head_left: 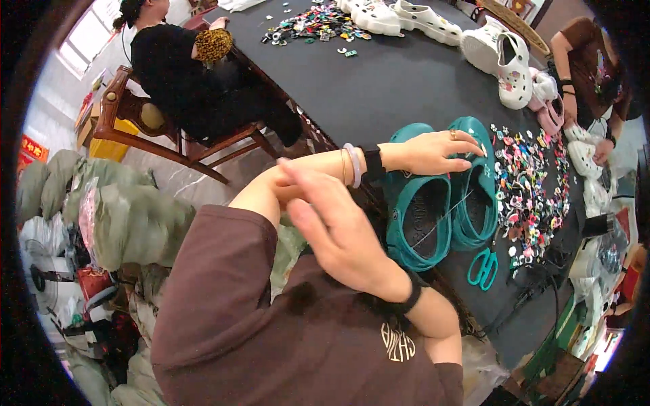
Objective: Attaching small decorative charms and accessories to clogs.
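Two teal foam clogs sit side by side on the dark table, the left clog (418, 223) and the right clog (477, 179), with a thin pale strand across their openings. My left hand (435, 153) lies over their upper parts. Its fingers stretch out across the right clog's toe, wrapped round nothing. My right hand (342, 233) is raised over my body, apart from the clogs. Its fingers extend up to my left elbow and are slightly blurred; whether they touch it I cannot tell. Teal-handled scissors (483, 269) lie just below the right clog.
Small colourful shoe charms (531, 183) spread right of the clogs; another charm heap (318, 24) lies at the far side. White clogs (513, 71) line the table's far right. One person (183, 74) sits at left on a wooden chair, another (589, 74) works at right. Bulky green bags (128, 216) stand left.
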A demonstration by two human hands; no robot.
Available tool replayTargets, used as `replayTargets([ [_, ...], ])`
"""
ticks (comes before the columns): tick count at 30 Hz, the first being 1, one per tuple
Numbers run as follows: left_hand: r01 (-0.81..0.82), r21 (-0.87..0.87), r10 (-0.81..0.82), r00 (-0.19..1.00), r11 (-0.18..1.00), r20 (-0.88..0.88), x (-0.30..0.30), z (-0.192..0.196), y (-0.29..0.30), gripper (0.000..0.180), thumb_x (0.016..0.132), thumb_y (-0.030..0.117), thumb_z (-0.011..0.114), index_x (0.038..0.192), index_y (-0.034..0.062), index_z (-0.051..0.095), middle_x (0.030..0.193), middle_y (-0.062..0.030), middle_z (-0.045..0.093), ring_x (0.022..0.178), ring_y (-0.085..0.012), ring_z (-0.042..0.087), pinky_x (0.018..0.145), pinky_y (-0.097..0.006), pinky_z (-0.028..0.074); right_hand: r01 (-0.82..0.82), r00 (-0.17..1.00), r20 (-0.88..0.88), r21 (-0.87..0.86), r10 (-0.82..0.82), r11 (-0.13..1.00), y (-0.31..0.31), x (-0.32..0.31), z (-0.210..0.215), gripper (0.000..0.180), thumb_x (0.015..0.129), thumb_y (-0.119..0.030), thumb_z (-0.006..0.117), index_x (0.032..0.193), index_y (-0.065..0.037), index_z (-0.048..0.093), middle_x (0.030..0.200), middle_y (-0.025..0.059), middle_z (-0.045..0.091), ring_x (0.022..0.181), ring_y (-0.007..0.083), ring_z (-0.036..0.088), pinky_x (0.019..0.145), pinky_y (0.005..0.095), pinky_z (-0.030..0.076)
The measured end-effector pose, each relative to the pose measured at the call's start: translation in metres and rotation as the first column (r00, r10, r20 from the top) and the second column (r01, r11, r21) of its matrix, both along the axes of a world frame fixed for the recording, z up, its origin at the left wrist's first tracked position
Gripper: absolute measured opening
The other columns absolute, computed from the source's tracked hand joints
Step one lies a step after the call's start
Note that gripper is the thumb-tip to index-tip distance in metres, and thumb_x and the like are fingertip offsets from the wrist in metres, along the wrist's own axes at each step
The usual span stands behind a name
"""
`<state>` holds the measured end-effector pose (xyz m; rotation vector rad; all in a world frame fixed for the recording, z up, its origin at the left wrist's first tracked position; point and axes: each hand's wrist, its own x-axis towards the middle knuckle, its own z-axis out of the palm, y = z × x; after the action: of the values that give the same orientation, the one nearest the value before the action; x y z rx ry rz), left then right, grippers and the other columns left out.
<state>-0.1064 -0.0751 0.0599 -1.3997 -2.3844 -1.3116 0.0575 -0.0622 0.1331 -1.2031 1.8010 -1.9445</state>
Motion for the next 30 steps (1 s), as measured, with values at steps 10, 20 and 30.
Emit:
replayTargets([
  [10,-0.002,-0.005,0.002,1.0,1.0,-0.022,0.0,0.003,-0.001,0.038,0.09,0.027,0.049,0.126,0.0126,0.048,0.131,-0.0124,0.042,0.119,-0.0295,0.043,0.097,-0.037,0.039,0.0,0.953,-0.304,0.011,0.004,1.0,-0.052,0.003,0.022,0.046,0.085,-0.017,0.053,0.128,-0.002,0.044,0.094,0.0128,0.061,0.101,0.029,0.054,0.096,0.0463,0.031],
  [20,-0.023,-0.031,0.023,1.0,0.999,-0.005,0.004,0.004,-0.006,0.041,0.09,0.027,0.049,0.128,0.0115,0.045,0.133,-0.0138,0.04,0.122,-0.03,0.039,0.101,-0.04,0.034,-0.071,0.997,0.042,-0.019,0.071,0.997,-0.036,0.013,0.014,0.044,0.089,-0.015,0.054,0.13,-0.005,0.041,0.091,0.0027,0.054,0.083,0.0152,0.052,0.074,0.0286,0.038],
  [30,-0.019,-0.034,0.021,0.997,0.999,0.069,0.003,0.012,-0.005,0.042,0.089,0.024,0.049,0.129,0.0137,0.045,0.134,-0.0139,0.039,0.122,-0.0314,0.04,0.101,-0.039,0.034,-0.461,0.108,0.705,-0.589,0.7,0.664,0.027,0.012,0.005,0.067,0.094,-0.027,0.048,0.144,-0.004,0.011,0.134,-0.0007,0.039,0.105,0.0026,0.045,0.087,0.0221,0.037],
])
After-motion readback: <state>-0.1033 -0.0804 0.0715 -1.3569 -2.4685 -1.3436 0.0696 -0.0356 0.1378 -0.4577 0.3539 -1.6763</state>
